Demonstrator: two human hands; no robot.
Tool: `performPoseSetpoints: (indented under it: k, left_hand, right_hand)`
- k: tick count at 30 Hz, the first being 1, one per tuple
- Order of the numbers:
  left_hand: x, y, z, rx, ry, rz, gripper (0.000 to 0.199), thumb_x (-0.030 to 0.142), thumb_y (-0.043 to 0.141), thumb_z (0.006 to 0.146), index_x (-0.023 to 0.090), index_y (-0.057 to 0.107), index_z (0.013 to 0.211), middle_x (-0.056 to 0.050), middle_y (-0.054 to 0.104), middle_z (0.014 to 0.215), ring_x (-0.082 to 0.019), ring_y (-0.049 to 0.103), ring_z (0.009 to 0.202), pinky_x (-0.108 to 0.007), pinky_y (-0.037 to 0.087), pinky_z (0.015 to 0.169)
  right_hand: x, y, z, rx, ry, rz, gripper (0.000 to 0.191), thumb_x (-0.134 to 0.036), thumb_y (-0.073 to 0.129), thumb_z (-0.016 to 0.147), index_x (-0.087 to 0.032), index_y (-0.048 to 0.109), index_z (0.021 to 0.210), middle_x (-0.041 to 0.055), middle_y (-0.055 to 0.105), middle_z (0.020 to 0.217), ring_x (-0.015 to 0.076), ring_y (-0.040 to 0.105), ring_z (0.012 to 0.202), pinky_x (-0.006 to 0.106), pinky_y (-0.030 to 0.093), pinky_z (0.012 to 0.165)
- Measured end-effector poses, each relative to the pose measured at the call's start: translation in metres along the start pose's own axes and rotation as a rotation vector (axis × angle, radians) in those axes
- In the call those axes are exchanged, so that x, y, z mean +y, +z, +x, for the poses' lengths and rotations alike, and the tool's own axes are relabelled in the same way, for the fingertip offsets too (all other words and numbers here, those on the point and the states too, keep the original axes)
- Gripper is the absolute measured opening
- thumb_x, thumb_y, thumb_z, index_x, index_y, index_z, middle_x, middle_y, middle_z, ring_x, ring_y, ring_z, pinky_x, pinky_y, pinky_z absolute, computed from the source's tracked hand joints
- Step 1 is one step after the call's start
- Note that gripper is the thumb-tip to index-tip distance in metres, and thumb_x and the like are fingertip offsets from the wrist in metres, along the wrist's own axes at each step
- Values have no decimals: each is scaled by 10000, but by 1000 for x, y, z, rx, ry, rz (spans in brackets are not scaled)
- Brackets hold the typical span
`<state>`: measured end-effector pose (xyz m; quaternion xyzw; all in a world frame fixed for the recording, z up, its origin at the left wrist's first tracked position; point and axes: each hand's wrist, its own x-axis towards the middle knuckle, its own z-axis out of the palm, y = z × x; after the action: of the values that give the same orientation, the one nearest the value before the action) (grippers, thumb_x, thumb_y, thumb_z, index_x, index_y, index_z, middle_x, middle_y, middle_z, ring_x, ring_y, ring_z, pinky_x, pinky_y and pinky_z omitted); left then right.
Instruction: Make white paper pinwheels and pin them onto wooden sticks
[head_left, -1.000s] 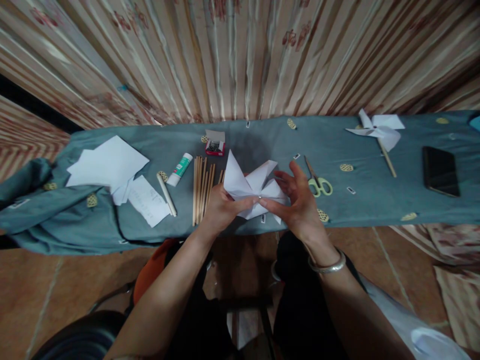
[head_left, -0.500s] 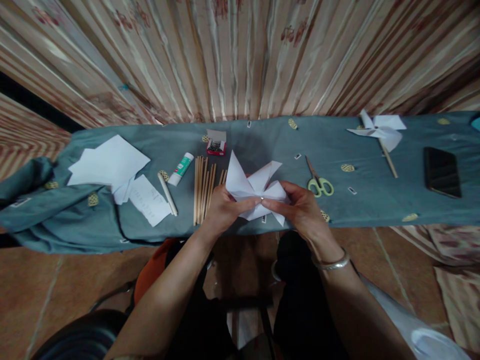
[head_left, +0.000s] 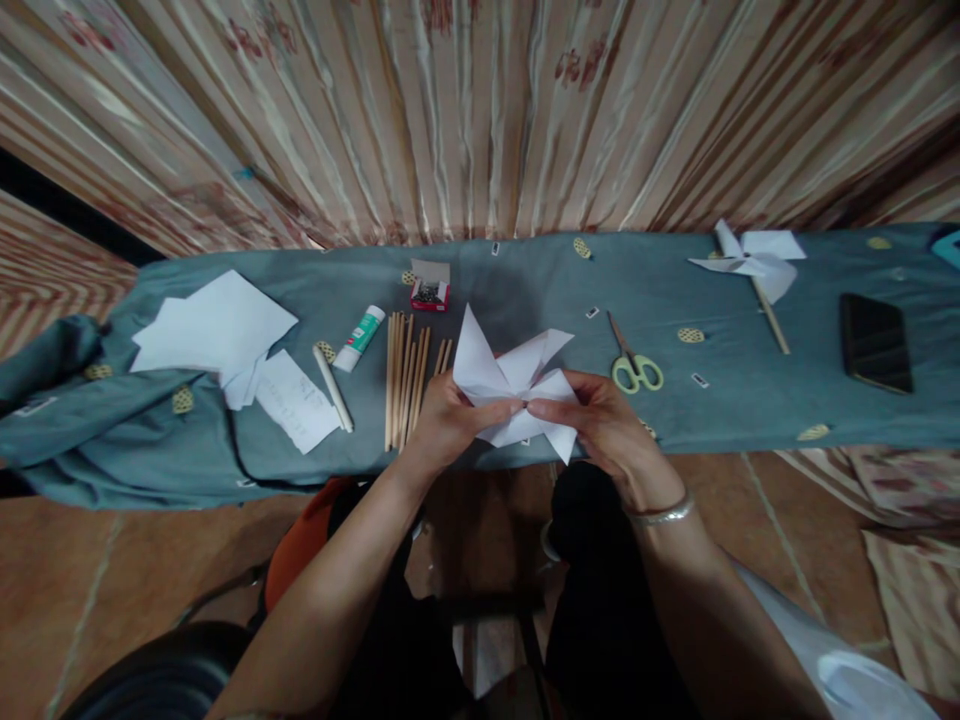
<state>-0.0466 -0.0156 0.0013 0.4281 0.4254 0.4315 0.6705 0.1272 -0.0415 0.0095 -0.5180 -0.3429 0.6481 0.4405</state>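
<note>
A white paper pinwheel [head_left: 517, 375] with folded blades is held over the table's near edge. My left hand [head_left: 442, 420] grips its left side, thumb pressed at the centre. From the right, my right hand [head_left: 604, 420] closes on it, and its thumb meets the other at the middle. The fingers behind the paper are partly hidden. Several wooden sticks [head_left: 405, 380] lie just beyond my left hand. Behind them stands an open small red box [head_left: 430, 292] of dark pins or tacks. Scissors [head_left: 634, 362] with green handles lie to the right.
On the cloth-covered table [head_left: 525, 270] are white paper sheets [head_left: 217, 325], a written slip [head_left: 296, 400], a white pen-like stick [head_left: 333, 388] and a glue stick [head_left: 360, 338] at left. A finished-looking pinwheel [head_left: 757, 265] on a stick and a phone [head_left: 875, 342] lie at right.
The paper pinwheel has tilted slightly in my hands and its blades look more spread. Both thumbs stay at its centre. The view has shifted a little.
</note>
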Motion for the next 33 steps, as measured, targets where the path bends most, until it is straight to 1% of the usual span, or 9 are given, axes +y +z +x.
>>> performPoseSetpoints:
  k: [3, 7, 13, 16, 20, 24, 29, 33]
  left_hand:
    - [1, 0, -1, -10, -7, 6, 437, 324, 899, 498, 131, 742, 857, -53, 748, 825, -185, 682, 727, -282, 549, 680]
    - [1, -1, -1, -22, 3, 2, 393, 318, 889, 525, 139, 748, 845, -45, 749, 822, -171, 678, 715, -262, 540, 663]
    - [-3, -4, 1, -13, 23, 33, 443, 336, 894, 511, 133, 754, 879, -51, 753, 842, -177, 683, 705, -265, 544, 647]
    - [-3, -4, 1, -10, 34, 43, 411, 349, 880, 536, 132, 756, 862, -53, 757, 834, -175, 685, 704, -257, 545, 636]
    - [-2, -3, 1, 7, 44, 44, 371, 322, 881, 537, 135, 759, 833, -49, 762, 820, -173, 689, 701, -254, 551, 645]
    - [-1, -3, 1, 15, 48, 49, 347, 325, 880, 541, 130, 760, 801, -60, 766, 816, -191, 696, 704, -273, 560, 645]
    - [-2, -4, 2, 4, 44, 36, 351, 325, 885, 532, 131, 759, 795, -57, 764, 801, -182, 692, 691, -260, 551, 632]
    - [-4, -4, 3, 0, 56, 20, 309, 305, 870, 563, 135, 762, 798, -48, 763, 795, -168, 687, 691, -247, 549, 635]
  right_hand:
    - [1, 2, 0, 3, -3, 6, 299, -340, 896, 516, -190, 708, 693, -26, 661, 627, 112, 547, 539, 248, 432, 510]
    - [2, 4, 1, -5, -40, -2, 274, -330, 887, 537, -188, 694, 670, -34, 641, 615, 104, 533, 543, 246, 418, 528]
    - [3, 3, 3, -5, -99, -50, 279, -341, 876, 557, -170, 667, 624, -37, 603, 592, 90, 496, 543, 227, 380, 513]
    - [3, 4, 4, -2, -122, -79, 298, -363, 872, 556, -167, 653, 605, -45, 582, 566, 84, 475, 526, 218, 365, 497]
    - [3, 5, 4, 13, -141, -88, 298, -374, 870, 551, -171, 666, 629, -43, 597, 585, 87, 484, 536, 221, 385, 514]
    - [4, 6, 5, 27, -122, -83, 308, -381, 869, 547, -175, 694, 694, -30, 631, 627, 105, 514, 559, 239, 415, 535]
    - [5, 6, 6, 43, -104, -71, 315, -378, 874, 524, -173, 697, 685, -23, 644, 628, 109, 520, 555, 241, 419, 525]
    - [6, 8, 6, 52, -116, -77, 312, -388, 867, 537, -177, 692, 685, -29, 629, 605, 108, 513, 543, 244, 415, 521]
